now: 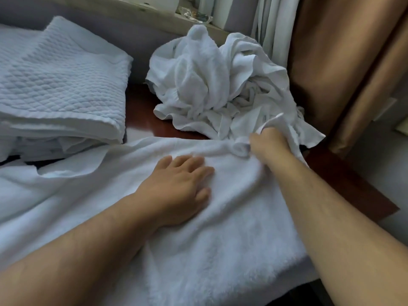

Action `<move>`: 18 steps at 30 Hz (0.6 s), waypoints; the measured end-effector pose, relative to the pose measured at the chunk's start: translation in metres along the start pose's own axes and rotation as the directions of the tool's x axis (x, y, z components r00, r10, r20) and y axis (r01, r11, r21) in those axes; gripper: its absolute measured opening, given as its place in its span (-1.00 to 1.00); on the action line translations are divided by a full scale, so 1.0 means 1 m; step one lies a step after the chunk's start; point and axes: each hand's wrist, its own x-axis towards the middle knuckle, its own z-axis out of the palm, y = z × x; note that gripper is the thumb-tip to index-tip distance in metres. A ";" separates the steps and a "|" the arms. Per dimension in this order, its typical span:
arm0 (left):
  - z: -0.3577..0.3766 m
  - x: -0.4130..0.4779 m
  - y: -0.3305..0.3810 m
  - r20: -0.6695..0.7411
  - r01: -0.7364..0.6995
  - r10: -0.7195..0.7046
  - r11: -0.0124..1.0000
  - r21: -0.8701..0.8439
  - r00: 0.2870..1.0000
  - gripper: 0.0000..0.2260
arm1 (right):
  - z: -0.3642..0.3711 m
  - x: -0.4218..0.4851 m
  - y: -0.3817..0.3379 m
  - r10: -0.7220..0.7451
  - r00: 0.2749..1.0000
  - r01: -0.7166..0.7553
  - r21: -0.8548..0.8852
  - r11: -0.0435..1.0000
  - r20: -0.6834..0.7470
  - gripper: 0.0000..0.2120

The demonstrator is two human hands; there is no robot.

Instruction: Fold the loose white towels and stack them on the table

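Smoothing a Towel Beside the Loose Pile

Pressing palm-down, the left hand (pixel 176 186) lies on the flat towel (pixel 220 244) that covers the near part of the tabletop (pixel 141 115). Its fingers (pixel 192 164) are straight and slightly spread, released, holding nothing and simply resting on the terry surface near the middle of the cloth.

The right hand (pixel 268 142) reaches farther out, to the far right edge of the same towel. Its fingers are clenched around a bunched roll of white cloth there, which looks to be the flat towel's own far edge. That spot lies right against the foot of the pile, so part of the gripped cloth may belong to a loose towel instead; the frame does not settle it.

The pile of loose towels (pixel 209 80) sits crumpled at the back right of the tabletop, touching the flat towel's far edge. At the left stands a stack of folded linens (pixel 59 85), its top piece quilted in a diamond pattern, with thinner folded layers under it. A strip of dark red wood shows between the stack and the pile.

Behind the pile runs a pale ledge (pixel 154 16) with a clear glass object (pixel 196 15) on it. A tan curtain (pixel 344 62) hangs at the right, just beside the pile.
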 end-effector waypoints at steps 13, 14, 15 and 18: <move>-0.043 0.034 0.043 -0.155 -0.049 0.085 0.973 0.224 0.984 -0.71 | 0.000 0.015 0.074 0.257 0.885 0.009 0.568 0.823 -0.387 -0.65; -0.042 0.040 0.044 -0.242 -0.029 0.094 0.965 0.260 0.966 -0.65 | 0.000 0.017 0.075 0.249 0.895 0.013 0.581 0.814 -0.369 -0.65; -0.040 0.045 0.044 -0.266 0.032 0.042 0.962 0.270 0.963 -0.54 | 0.000 0.019 0.076 0.250 0.907 0.007 0.605 0.796 -0.339 -0.64; -0.020 0.051 0.040 -0.202 0.202 -0.161 0.958 0.202 0.966 -0.46 | -0.005 0.024 0.081 0.225 0.951 -0.035 0.647 0.761 -0.214 -0.64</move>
